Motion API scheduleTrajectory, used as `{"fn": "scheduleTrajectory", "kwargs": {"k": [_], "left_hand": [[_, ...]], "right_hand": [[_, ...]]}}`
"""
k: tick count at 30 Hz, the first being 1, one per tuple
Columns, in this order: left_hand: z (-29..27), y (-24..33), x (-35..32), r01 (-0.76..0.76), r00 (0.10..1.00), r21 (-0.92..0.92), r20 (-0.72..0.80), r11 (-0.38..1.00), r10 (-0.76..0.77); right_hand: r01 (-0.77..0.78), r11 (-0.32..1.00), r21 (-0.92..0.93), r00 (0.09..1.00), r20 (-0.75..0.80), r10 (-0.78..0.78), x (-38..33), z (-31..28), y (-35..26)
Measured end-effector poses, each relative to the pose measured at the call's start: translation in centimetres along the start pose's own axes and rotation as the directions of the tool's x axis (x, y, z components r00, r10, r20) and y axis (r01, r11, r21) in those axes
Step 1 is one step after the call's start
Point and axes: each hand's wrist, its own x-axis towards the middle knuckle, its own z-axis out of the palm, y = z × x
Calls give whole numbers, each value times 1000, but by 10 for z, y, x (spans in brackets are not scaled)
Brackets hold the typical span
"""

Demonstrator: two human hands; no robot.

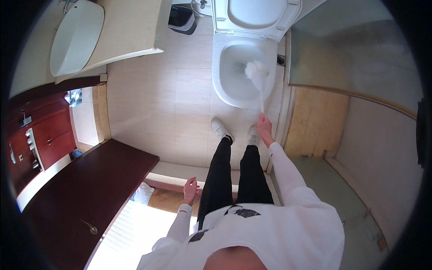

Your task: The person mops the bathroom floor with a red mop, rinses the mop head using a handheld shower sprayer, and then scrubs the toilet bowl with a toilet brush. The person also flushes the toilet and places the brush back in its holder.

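My right hand (pixel 264 127) is closed round the end of a white toilet brush (pixel 256 73). The brush's fluffy white head hangs inside the bowl of the toilet (pixel 218 78), over its right part. Whether the head touches the bowl wall I cannot tell. Above the bowl, the toilet seat and lid (pixel 218 15) are raised. My left hand (pixel 191 189) hangs by my left thigh, fingers loosely bent and a little apart, with nothing in it.
A black bin (pixel 183 20) stands left of the toilet, near a counter (pixel 130 31) with a white basin (pixel 74 42). A dark red door (pixel 90 193) stands at the left. On the right are a glass partition (pixel 351 49) and a floor drain (pixel 281 59).
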Motion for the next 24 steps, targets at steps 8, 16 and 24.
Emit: {"fn": "scheduleTrajectory", "kwargs": {"k": [8,16,24], "left_hand": [[-80,-24,-12,92,994,-139,-41,986,-98],[-99,191,51,-405,914,4,-30,914,405],[-70,586,17,-872,481,-6,173,489,860]], "right_hand": [[-125,964,236,966,-192,172,-64,-83,-29],[-304,806,508,878,-178,444,-103,-79,-29],[-510,390,766,590,-17,807,-119,-42,8]]}}
